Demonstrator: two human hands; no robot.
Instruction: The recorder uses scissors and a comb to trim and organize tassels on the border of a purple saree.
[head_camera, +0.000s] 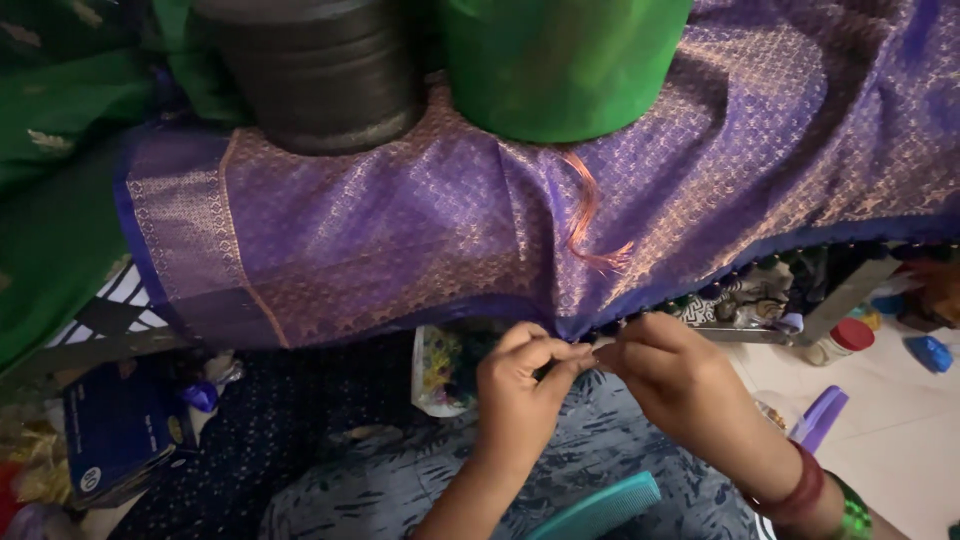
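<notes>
From the head view, a purple cloth (420, 220) with gold patterns lay spread over the table and hung down over its near edge. The near edge of the cloth had a row of small dark beads (745, 272) running along it toward the right.

The left hand (520, 385) was closed in a pinch, with thumb and fingers pressed together on the cloth's near edge, just below the middle of the table's near edge. The right hand (670, 375) was closed in a pinch too, and its fingertips met the left hand's fingertips at the same spot on the cloth edge. What tiny thing sat between the fingertips was too small to tell. The right wrist wore red and green bangles (815, 495).

A loose bunch of orange threads (590, 225) lay on the cloth, above the hands. At the far edge of the table, a dark round tin (320, 80) and a green round tub (560, 65) stood on the cloth, side by side. A green cloth (60, 130) lay at the left side.

Below the table's near edge, a blue box (120, 430) sat at the left. A teal comb (600, 510) lay on the person's lap. On the floor at the right were a jar with a red lid (845, 340) and a small blue thing (930, 352).
</notes>
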